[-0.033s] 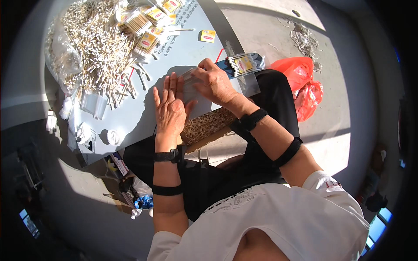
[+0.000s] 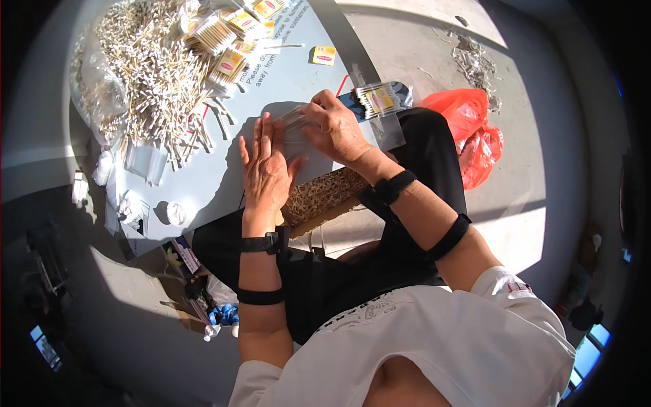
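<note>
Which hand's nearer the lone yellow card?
Right. The right hand is just below the yellow card in the picture, with a gap between them; the left hand is farther off, lower and to the left.

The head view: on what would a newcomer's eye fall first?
A big heap of loose cotton swabs, probably, upper left on the grey tabletop. Bright red plastic beyond the tabletop's right side may come next. Between them, the left hand and right hand touch what seems clear plastic.
</note>
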Available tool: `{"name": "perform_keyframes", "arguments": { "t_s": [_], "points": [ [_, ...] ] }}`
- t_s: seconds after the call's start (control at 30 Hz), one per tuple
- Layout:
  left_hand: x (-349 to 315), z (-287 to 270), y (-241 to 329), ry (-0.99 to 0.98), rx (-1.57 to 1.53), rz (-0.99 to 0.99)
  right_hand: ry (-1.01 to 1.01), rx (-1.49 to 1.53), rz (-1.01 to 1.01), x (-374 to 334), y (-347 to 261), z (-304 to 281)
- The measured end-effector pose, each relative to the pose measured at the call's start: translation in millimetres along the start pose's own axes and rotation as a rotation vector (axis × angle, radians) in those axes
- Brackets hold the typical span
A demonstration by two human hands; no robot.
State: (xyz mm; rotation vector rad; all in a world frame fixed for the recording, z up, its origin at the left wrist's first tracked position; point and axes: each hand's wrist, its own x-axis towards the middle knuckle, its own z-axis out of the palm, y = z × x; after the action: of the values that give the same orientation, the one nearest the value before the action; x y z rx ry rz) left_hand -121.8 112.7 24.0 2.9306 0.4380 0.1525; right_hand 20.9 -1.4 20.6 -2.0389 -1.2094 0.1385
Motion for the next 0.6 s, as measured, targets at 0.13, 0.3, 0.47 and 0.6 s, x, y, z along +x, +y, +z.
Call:
{"name": "perform_keyframes", "arguments": {
  "t_s": [0.13,0.3,0.47,0.6],
  "points": [
    [-2,-9,9,0.164,-0.239,-0.044,0.257,0.149,0.106,-8,1,6],
    [1,-1,4,0.288,-0.223,0.058,0.166,0.336,0.197,-23,0,3],
    [3,5,6,0.321,-0.227,0.059,0.169,0.306,0.107,-26,-1,-1],
    [-2,1,10,0.256,-0.241,0.053,0.194,0.488,0.237,-30,2,-1]
  ]
}}
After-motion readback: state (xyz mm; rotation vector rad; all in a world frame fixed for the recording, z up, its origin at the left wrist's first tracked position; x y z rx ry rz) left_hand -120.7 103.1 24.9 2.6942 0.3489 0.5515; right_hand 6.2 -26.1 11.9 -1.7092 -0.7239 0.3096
